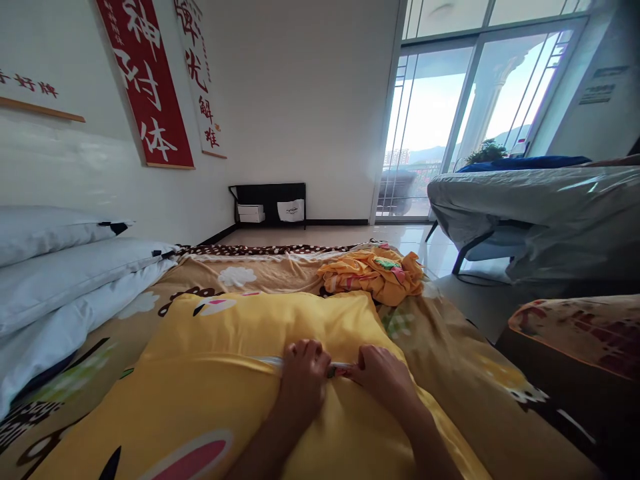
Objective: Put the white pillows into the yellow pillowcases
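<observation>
A yellow pillowcase (210, 373) with a cartoon print covers a pillow lying on the bed in front of me. My left hand (303, 380) pinches the fabric at the case's open seam, where a strip of white pillow shows. My right hand (383, 373) grips the same seam just to the right, fingertips almost touching the left hand's. Both hands rest on top of the pillow.
Stacked white pillows (55, 267) lie at the left against the wall. A crumpled orange-yellow cloth (373, 273) sits farther back on the tan printed bedsheet (450, 360). A covered bed (540, 207) stands at the right, glass doors behind it. Another patterned cushion (585, 330) is near right.
</observation>
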Motion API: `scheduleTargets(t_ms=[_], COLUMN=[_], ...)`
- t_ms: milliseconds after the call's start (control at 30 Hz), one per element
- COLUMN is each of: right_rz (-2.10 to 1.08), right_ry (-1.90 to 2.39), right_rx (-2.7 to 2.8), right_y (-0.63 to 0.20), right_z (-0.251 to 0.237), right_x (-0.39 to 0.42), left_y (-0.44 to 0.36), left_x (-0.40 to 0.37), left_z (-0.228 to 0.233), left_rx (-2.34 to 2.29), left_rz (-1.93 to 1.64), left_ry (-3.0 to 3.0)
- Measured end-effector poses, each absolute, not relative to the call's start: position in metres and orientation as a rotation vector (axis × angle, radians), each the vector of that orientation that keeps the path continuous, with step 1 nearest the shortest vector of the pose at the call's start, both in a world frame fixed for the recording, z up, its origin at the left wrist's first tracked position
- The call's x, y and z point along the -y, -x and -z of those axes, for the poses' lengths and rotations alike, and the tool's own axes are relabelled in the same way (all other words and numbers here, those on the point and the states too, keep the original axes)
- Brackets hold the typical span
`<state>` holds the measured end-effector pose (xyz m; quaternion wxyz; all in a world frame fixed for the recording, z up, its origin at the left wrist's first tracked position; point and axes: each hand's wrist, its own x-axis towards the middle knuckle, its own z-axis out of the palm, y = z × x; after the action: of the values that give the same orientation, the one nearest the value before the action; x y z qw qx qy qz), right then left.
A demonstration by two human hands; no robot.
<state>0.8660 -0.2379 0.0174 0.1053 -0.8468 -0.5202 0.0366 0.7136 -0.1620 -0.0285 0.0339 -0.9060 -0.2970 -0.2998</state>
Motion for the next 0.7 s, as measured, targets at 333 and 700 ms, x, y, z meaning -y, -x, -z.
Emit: scheduleTargets(t_ms=[333,700], right_rz=[-0.142,-0.368], right_ry=[2.478,1.877], right_rx=[1.527,1.450], right_y=[-0.862,-0.893], right_z=[-0.026,-0.014], right_x=[0.241,0.228], left_y=[-0.713,-0.712], left_x=[0.163,0.161], left_z=[0.030,0.027], left_rx=[0.927,1.025], left_rz=[1.061,1.084], left_ry=[2.781,2.922])
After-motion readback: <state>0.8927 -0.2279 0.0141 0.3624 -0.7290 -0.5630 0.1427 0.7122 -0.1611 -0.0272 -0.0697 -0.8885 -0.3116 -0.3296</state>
